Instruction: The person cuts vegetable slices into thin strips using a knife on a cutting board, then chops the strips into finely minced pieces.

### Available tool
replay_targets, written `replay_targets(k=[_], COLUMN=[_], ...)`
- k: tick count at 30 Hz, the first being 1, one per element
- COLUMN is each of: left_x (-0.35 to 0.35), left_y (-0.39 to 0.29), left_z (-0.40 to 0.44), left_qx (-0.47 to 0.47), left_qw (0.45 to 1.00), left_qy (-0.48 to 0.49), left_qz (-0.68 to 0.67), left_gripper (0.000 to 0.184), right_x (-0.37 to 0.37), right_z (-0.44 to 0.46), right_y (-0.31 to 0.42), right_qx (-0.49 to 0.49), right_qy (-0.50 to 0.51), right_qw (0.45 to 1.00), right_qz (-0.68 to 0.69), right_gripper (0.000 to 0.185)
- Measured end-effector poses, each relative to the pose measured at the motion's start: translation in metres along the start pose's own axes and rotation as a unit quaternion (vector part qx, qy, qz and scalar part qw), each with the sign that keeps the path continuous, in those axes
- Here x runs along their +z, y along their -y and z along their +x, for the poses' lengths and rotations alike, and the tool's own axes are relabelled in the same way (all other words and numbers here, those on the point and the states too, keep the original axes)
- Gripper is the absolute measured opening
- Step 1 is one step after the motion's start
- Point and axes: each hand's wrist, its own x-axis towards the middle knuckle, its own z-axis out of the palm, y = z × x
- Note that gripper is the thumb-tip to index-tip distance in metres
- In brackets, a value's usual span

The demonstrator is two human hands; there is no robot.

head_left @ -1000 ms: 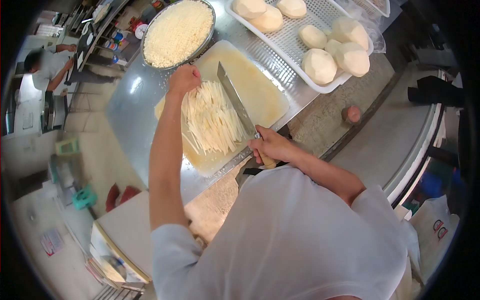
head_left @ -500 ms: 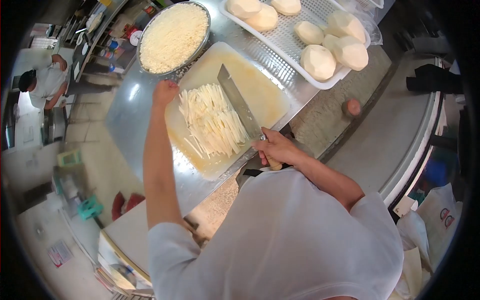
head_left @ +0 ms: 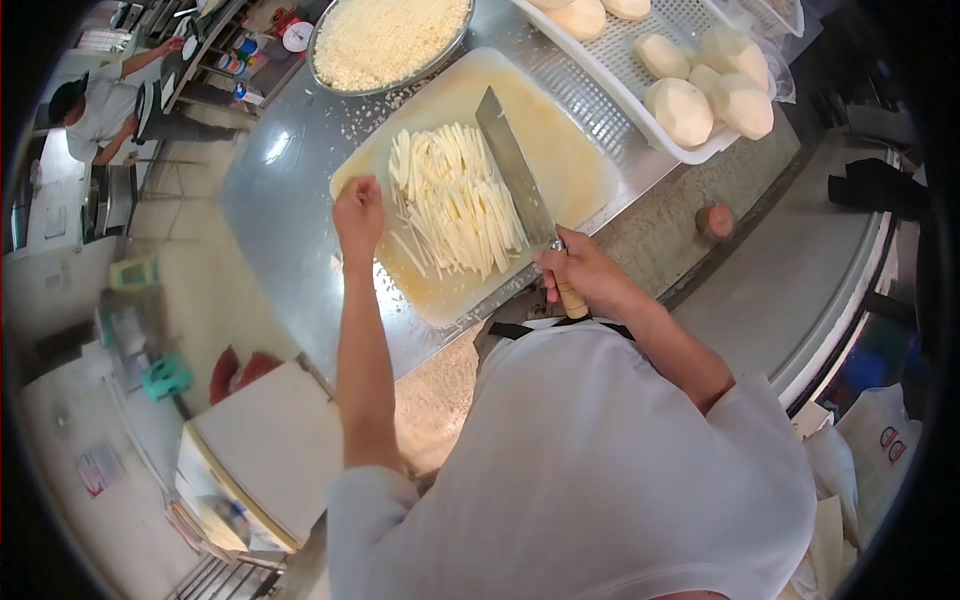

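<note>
My right hand (head_left: 585, 268) grips the wooden handle of a cleaver (head_left: 516, 170). Its broad blade stands along the right side of a pile of pale cut strips (head_left: 455, 200), on a yellowish cutting board (head_left: 577, 165). Over the board's left edge, beside the pile, is my left hand (head_left: 358, 218), fingers curled closed with nothing visible in them. A few stray strips lie at the near left of the pile.
A metal bowl of finely chopped pale pieces (head_left: 390, 42) stands beyond the board. At the right, a white perforated tray (head_left: 640, 100) holds several peeled root vegetables (head_left: 680, 112). Scraps dot the steel table (head_left: 290, 200). Another person (head_left: 105, 110) stands far left.
My left hand has come nearer to me along the pile's left side. The cleaver stays beside the strips while the view shifts. The other person's arm now reaches toward the shelf.
</note>
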Motion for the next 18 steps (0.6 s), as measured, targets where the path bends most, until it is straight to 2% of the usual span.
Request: replay_targets(k=[1, 3, 6, 9, 12, 15, 18], left_x=[0.006, 0.014, 0.043, 0.051, 0.051, 0.054, 0.029], left_y=[-0.002, -0.030, -0.024, -0.013, -0.014, -0.023, -0.022], left_z=[0.013, 0.039, 0.080, 0.079, 0.036, 0.013, 0.004], left_qx=[0.014, 0.141, 0.095, -0.040, -0.075, -0.029, -0.037], left_qw=[0.999, 0.985, 0.973, 0.959, 0.961, 0.965, 0.988], left_qy=[-0.035, -0.057, 0.049, 0.205, 0.142, 0.093, -0.033], left_qz=[-0.032, -0.086, -0.206, -0.189, -0.227, -0.242, -0.143], left_gripper=[0.021, 0.027, 0.035, 0.041, 0.044, 0.045, 0.049], right_x=[-0.001, -0.001, -0.004, -0.007, -0.010, -0.012, -0.016], right_z=[0.001, 0.003, 0.005, 0.005, 0.005, 0.002, 0.003], right_y=[0.001, 0.001, 0.001, 0.001, 0.004, 0.002, 0.014], right_qx=[0.004, 0.006, 0.001, -0.007, -0.023, -0.023, -0.005], right_qy=[-0.001, 0.007, 0.028, 0.036, 0.044, 0.055, 0.070], right_qw=[1.000, 1.000, 0.999, 0.999, 0.999, 0.998, 0.996], right_qz=[-0.008, -0.018, -0.024, -0.029, -0.020, -0.016, -0.046], right_gripper=[0.033, 0.035, 0.038, 0.039, 0.039, 0.040, 0.042])
